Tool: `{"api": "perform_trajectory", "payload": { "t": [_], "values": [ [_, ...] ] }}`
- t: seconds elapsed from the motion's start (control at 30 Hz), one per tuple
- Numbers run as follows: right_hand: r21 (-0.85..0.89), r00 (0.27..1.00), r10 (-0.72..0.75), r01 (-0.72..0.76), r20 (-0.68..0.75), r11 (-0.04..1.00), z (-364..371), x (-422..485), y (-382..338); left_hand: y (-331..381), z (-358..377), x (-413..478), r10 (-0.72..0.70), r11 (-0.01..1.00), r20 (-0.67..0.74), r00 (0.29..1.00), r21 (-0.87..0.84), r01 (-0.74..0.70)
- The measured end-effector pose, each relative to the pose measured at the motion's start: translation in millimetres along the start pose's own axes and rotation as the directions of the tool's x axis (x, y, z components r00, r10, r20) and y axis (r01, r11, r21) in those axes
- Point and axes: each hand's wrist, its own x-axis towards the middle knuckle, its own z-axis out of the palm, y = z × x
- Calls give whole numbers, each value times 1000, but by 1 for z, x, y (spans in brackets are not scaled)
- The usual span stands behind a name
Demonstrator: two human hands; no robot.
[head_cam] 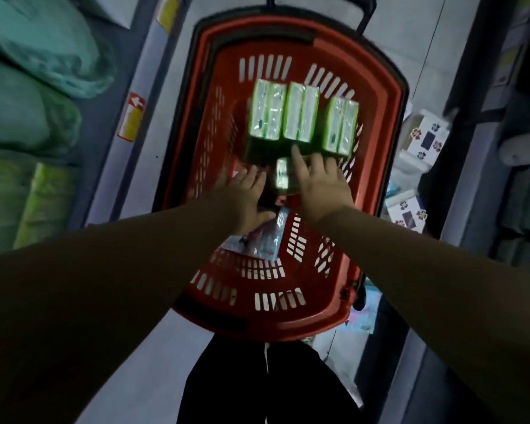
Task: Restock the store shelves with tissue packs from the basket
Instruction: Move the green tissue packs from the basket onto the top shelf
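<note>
A red plastic basket stands on the floor below me. In its far half several green-edged tissue packs stand side by side. A smaller green pack lies between my hands. My left hand reaches into the basket left of that pack, fingers spread and relaxed. To the right of the small pack, my right hand has its fingers extended, the index fingertip touching the foot of the middle packs. Neither hand grips anything. A pink-and-clear pack lies under my left wrist.
Shelving on the left holds large green and teal soft bales. On the right, white tissue boxes with flower prints lie by the lower shelf. The basket's black pull handle points away. My dark trouser legs are below the basket.
</note>
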Motion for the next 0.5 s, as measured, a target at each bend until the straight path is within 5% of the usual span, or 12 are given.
{"api": "perform_trajectory", "payload": {
  "t": [0.13,0.23,0.33,0.4,0.5],
  "values": [
    [-42,991,25,-31,-134,999,17,13,-12,14,30,20,-52,989,42,998,-140,57],
    [306,987,127,-92,-96,947,23,4,-10,13,48,12,-149,828,67,987,-536,162],
    [675,930,354,-201,-96,710,8,-12,-9,9,51,-4,-279,591,111,954,-763,261],
    [875,858,512,-223,-34,431,-7,-18,-1,5,49,-12,-386,418,127,914,-859,296],
    [984,837,546,-115,22,137,-29,-21,17,-8,39,-21,-465,275,104,879,-927,256]
  ]
}}
